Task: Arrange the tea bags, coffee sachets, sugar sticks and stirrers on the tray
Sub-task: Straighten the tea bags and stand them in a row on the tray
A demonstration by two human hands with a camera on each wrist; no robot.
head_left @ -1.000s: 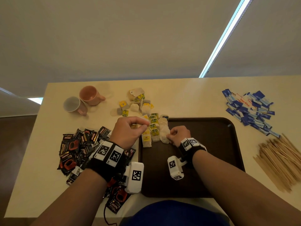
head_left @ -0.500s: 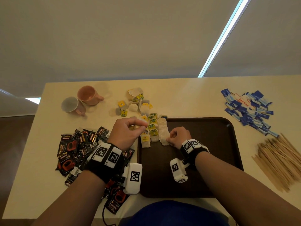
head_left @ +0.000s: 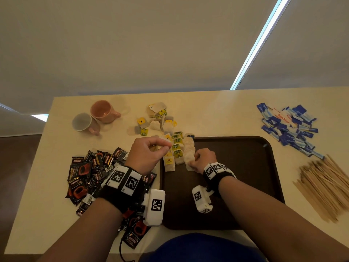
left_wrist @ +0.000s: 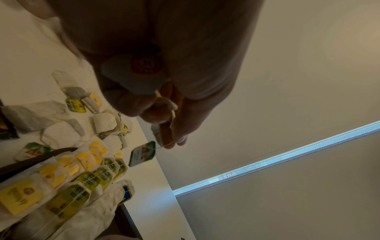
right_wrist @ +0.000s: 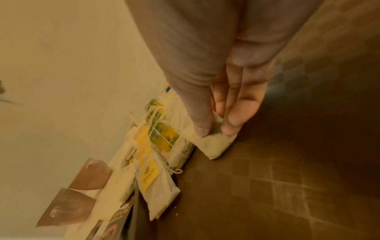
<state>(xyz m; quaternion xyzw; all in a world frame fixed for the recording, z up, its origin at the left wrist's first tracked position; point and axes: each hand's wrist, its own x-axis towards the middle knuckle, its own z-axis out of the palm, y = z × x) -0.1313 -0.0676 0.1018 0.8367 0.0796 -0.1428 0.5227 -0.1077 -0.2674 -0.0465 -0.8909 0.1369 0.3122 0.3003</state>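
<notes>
**Tea bags lined up at the tray's left end**

The dark brown tray (head_left: 236,167) sits at the lower centre of the head view, with three overlapping rows of tea bags (head_left: 178,150) along its left end. The right hand (head_left: 204,159) rests on the tray just right of those rows, thumb and fingers (right_wrist: 232,120) pinching the near end of the plain white tea bag (right_wrist: 216,144) in the rightmost row. The left hand (head_left: 146,154) is held over the tray's left edge, fingers curled, pinching a tea bag string from which a green tag (left_wrist: 142,155) dangles. Loose tea bags (head_left: 156,120) lie above the tray. Coffee sachets (head_left: 88,171) heap at lower left, sugar sticks (head_left: 289,125) at upper right, stirrers (head_left: 324,186) at right, and two mugs (head_left: 96,118) at upper left.
</notes>
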